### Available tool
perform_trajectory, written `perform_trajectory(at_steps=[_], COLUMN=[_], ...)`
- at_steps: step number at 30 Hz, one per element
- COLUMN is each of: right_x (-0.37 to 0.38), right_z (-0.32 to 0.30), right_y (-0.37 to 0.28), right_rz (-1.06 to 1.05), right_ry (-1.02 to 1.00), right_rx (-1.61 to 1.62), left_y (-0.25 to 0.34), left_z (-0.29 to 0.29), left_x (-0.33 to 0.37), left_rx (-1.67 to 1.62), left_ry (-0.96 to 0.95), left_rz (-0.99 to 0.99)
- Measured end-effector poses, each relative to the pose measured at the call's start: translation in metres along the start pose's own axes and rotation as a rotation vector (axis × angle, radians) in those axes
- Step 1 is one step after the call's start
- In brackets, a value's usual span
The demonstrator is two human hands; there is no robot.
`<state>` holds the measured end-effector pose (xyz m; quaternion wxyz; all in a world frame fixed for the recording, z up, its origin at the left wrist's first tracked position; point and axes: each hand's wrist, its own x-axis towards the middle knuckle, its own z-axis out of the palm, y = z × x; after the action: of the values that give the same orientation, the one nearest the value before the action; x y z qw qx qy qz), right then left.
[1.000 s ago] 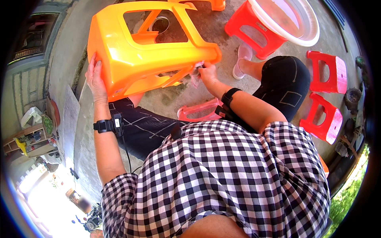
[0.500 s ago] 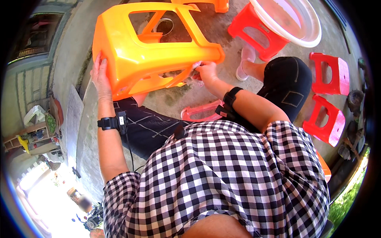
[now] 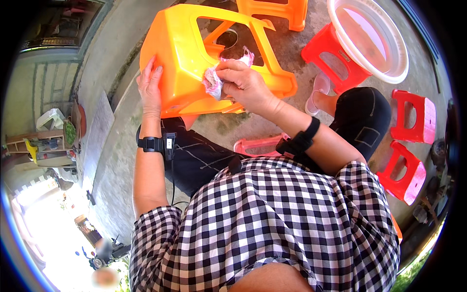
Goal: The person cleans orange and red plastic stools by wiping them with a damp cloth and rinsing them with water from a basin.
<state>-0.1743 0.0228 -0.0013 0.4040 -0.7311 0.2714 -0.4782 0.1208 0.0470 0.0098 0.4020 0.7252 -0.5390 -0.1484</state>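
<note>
Glossy orange plastic stool (image 3: 184, 51) tipped sideways at upper centre, crumpled pink-white cloth (image 3: 212, 82) against its smooth side, right hand (image 3: 247, 88) gripping cloth, left hand (image 3: 150, 90) grip unclosed, flat against stool, round white-rimmed basin (image 3: 403, 65) upper right

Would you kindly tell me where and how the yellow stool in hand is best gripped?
Probably a leg end of the yellow stool, from the right: it is tipped sideways, legs pointing right, and the left hand is against its seat.
</note>
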Motion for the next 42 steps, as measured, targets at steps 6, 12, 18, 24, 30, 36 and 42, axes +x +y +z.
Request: perform_trajectory(at_steps=[6,12,18,24,30,36,42], right_x=[-0.046,-0.059,-0.051,-0.019,0.010,0.062,0.084], right_z=[-0.011,-0.018,-0.011,0.003,-0.006,-0.019,-0.038], right_y=[0.081,0.100,0.076,0.020,-0.016,0.024,0.044], right_rz=[0.110,0.610,0.509,-0.113,-0.281,-0.231,-0.072], right_ry=[0.094,0.213,0.141,0.153,0.070,0.235,0.194], right_rx=[-0.415,-0.492,-0.365,-0.229,-0.281,-0.408,-0.482], left_y=[-0.010,-0.007,0.010,0.007,0.033,0.046,0.056], left_z=[-0.002,-0.002,0.007,0.028,0.026,0.026,0.026], left_x=[0.002,0.003,-0.001,0.001,-0.023,-0.041,-0.045], left_rx=[-0.034,0.018,0.127,0.155,0.209,0.190,0.178], left_ry=[0.005,-0.035,-0.061,-0.070,-0.138,-0.145,-0.159], left_rz=[-0.012,-0.012,0.004,0.183,0.326,0.402,0.413])
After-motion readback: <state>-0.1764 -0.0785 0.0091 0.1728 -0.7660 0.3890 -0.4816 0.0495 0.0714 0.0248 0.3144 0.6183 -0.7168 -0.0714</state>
